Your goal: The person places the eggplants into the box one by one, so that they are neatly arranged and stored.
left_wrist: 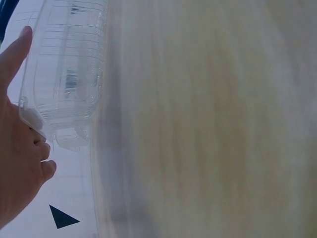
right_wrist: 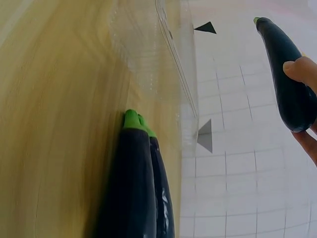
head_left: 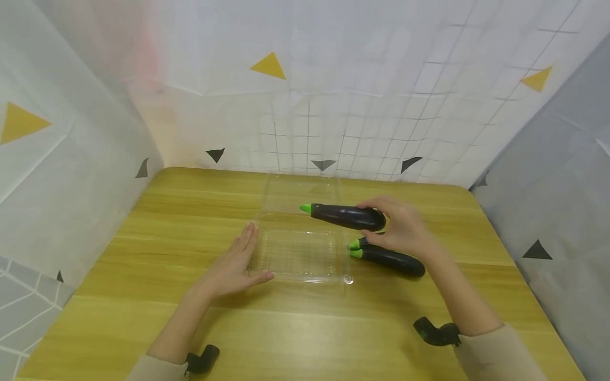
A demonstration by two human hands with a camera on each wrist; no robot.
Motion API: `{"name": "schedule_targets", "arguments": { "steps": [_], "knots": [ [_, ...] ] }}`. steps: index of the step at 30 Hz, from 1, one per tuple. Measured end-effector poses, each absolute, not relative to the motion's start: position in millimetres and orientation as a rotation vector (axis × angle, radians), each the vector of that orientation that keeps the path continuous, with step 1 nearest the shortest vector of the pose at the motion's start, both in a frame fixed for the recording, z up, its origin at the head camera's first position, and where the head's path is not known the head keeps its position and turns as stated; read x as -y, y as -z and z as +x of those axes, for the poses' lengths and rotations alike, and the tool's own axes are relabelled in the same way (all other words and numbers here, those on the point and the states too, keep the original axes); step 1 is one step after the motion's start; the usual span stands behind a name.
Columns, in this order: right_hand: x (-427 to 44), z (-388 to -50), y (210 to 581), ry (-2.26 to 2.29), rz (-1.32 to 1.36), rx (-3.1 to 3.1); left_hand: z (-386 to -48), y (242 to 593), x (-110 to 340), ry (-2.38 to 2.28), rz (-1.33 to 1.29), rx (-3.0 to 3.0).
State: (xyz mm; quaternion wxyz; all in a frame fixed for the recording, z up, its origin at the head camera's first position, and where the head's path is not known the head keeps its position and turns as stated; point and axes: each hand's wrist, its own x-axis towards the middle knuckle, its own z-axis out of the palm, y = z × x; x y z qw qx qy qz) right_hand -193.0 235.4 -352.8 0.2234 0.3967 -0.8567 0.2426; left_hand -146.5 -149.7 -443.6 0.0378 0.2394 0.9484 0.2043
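Observation:
A clear plastic box (head_left: 300, 254) with its lid (head_left: 300, 193) raised behind it stands at the table's middle. My left hand (head_left: 238, 264) rests against the box's left side, fingers straight and thumb along the front edge; the left wrist view shows the hand (left_wrist: 20, 134) beside the box (left_wrist: 64, 64). My right hand (head_left: 402, 227) pinches a dark eggplant (head_left: 348, 216) with a green tip above the box's right part. Two more eggplants (head_left: 393, 262) (right_wrist: 131, 183) lie side by side right of the box. In the right wrist view the held eggplant (right_wrist: 285, 74) is off the table.
The wooden table (head_left: 305, 328) ends at white wall sheets (head_left: 209, 121) behind and at both sides, marked with yellow and black triangles. Black curved pieces (head_left: 436, 332) are attached at both wrists.

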Motion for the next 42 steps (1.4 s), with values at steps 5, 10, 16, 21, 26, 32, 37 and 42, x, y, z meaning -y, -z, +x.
{"name": "schedule_targets", "arguments": {
  "steps": [5, 10, 16, 21, 26, 32, 37, 42],
  "knots": [
    [-227.3, -195.8, 354.7, -0.688, 1.093, 2.38, -146.7, 443.7, 149.1, -0.617, 0.731, -2.914],
    [-219.0, -198.1, 357.7, -0.725, 1.104, 2.382, -146.7, 443.7, 148.8, -0.624, 0.727, -2.907],
    [-208.5, -200.6, 362.1, -0.736, 1.121, 2.381, -146.5, 443.8, 149.5, -0.631, 0.72, -2.903],
    [-200.2, -203.0, 367.7, -0.75, 1.125, 2.383, -146.4, 444.2, 149.9, -0.627, 0.716, -2.905],
    [-193.9, -203.8, 371.8, -0.764, 1.126, 2.388, -146.3, 444.0, 148.9, -0.637, 0.712, -2.906],
    [-187.3, -204.7, 376.9, -0.803, 1.149, 2.381, -146.1, 444.6, 148.1, -0.649, 0.707, -2.905],
    [-182.0, -203.5, 386.7, -0.84, 1.147, 2.391, -146.1, 444.8, 148.3, -0.642, 0.707, -2.904],
    [-176.6, -199.5, 399.4, -0.867, 1.109, 2.461, -146.1, 445.4, 148.6, -0.63, 0.708, -2.91]
  ]
}}
